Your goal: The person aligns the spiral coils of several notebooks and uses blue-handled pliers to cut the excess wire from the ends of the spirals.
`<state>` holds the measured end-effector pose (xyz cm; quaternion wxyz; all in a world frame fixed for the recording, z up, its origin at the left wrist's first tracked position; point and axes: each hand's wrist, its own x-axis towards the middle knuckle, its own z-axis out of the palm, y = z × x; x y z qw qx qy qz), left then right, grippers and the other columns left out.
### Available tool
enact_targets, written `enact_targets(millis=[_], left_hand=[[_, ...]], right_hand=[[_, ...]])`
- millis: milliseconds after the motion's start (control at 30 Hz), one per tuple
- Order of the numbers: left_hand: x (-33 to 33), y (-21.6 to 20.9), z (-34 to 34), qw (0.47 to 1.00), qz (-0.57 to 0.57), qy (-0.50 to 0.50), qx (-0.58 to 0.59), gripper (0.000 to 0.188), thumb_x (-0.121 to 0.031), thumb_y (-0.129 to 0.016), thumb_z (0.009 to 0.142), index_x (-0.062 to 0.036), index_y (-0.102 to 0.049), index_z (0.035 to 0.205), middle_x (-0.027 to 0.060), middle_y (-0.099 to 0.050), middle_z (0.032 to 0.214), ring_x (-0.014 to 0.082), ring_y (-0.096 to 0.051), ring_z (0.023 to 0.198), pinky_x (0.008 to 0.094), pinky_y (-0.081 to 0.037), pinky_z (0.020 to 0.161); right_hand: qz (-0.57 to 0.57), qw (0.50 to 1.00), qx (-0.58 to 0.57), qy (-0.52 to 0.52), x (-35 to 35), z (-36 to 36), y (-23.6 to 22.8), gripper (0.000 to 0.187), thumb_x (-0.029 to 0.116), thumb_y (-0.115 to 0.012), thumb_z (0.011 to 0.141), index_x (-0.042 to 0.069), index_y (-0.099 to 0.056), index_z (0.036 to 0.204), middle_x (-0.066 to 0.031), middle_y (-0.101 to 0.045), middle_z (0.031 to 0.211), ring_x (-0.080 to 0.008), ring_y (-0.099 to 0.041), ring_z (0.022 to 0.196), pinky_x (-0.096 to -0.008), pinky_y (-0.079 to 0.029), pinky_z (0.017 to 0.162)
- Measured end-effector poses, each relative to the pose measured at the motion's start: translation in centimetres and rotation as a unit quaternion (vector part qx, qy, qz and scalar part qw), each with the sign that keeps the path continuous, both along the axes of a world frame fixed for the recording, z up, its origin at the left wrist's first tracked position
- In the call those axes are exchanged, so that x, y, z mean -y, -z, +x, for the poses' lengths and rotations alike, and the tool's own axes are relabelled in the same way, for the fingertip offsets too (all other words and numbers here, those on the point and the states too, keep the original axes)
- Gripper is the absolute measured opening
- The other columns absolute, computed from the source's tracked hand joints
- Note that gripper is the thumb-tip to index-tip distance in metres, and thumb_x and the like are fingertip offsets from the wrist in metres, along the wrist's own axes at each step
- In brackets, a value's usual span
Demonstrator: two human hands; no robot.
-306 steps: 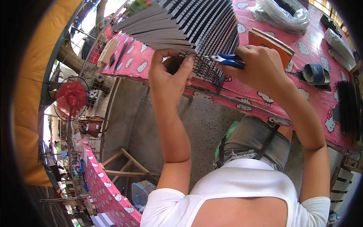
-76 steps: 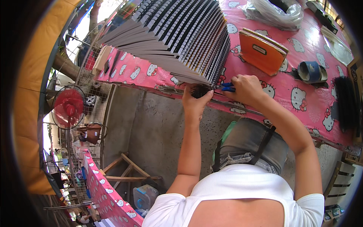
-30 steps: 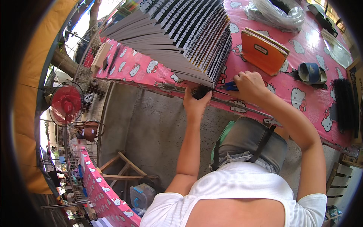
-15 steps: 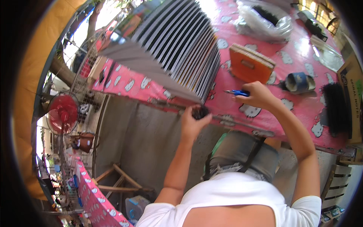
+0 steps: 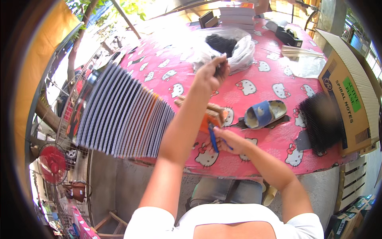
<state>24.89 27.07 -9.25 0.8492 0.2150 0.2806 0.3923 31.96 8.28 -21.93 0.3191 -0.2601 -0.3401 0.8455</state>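
My left hand [image 5: 211, 77] is raised over the table, fingers curled round a small black bundle [image 5: 220, 71] that blurs and is partly hidden. Just beyond it lies a clear plastic bag [image 5: 242, 49] holding a mass of black scraps [image 5: 219, 42]. My right hand [image 5: 230, 141] grips blue-handled pliers [image 5: 213, 138], their tip pointing away from me. Beside the pliers' tip is an orange block with a tan top [image 5: 213, 117], partly behind my left forearm. A fanned row of notebooks [image 5: 123, 115] with dark bindings stands at the table's left.
A blue slipper [image 5: 260, 114] rests right of the block on the pink patterned tablecloth [image 5: 278, 159]. Black spiral coils [image 5: 318, 123] are piled against a cardboard box [image 5: 346, 95] at the right. Farther back are a book stack [image 5: 236, 18], a black tray [image 5: 288, 36] and clear plastic sleeves [image 5: 304, 61].
My left hand has moved from the table's near edge, far forward to the plastic bag, with the black bundle. My right hand shifted left and nearer with the pliers. The view has turned.
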Motion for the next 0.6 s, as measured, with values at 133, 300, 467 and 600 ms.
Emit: enact_targets(millis=[133, 300, 467, 600], left_hand=[[-9.6, -2.4, 4.8, 0.944, 0.133, -0.102, -0.284, 0.025, -0.005, -0.078, 0.07, -0.0001, -0.059, 0.085, 0.0133, -0.064, 0.082, 0.0227, -0.065, 0.069, 0.0294, -0.059, 0.056], [-13.5, -2.0, 3.9, 0.62, 0.417, -0.134, -0.651, 0.075, -0.028, -0.089, 0.055, 0.0008, -0.056, 0.115, 0.0169, -0.062, 0.105, 0.0286, -0.061, 0.093, 0.039, -0.05, 0.082], [-6.9, 0.8, 10.2, 0.281, 0.582, -0.001, -0.763, 0.067, -0.062, -0.073, 0.059, -0.0104, -0.068, 0.102, 0.0165, -0.051, 0.118, 0.0332, -0.048, 0.112, 0.0531, -0.037, 0.094], [-9.4, 3.6, 7.8, 0.277, 0.563, -0.027, -0.778, 0.048, -0.049, -0.074, 0.064, -0.0096, -0.071, 0.092, 0.016, -0.058, 0.111, 0.0305, -0.053, 0.108, 0.0631, -0.035, 0.09]], right_hand=[[-0.011, 1.0, 0.014, -0.01, 0.2, -0.4, -0.7, 0.059, 0.048, -0.038, 0.097, -0.007, -0.057, 0.108, -0.0173, -0.064, 0.098, -0.0278, -0.065, 0.089, -0.038, -0.051, 0.082], [-0.015, 1.0, -0.006, -0.024, 0.6, -1.1, -1.4, 0.064, 0.055, -0.046, 0.091, -0.007, -0.057, 0.102, -0.0179, -0.064, 0.091, -0.0253, -0.065, 0.083, -0.038, -0.053, 0.079], [-0.019, 1.0, 0.002, 0.017, -0.3, 0.9, -0.8, 0.065, 0.056, -0.047, 0.09, -0.007, -0.055, 0.105, -0.0172, -0.063, 0.09, -0.0263, -0.064, 0.083, -0.0389, -0.052, 0.08], [-0.015, 1.0, -0.01, -0.004, 0.0, -0.5, -0.8, 0.065, 0.056, -0.047, 0.091, -0.007, -0.054, 0.106, -0.0182, -0.063, 0.092, -0.0267, -0.064, 0.084, -0.039, -0.052, 0.079]])
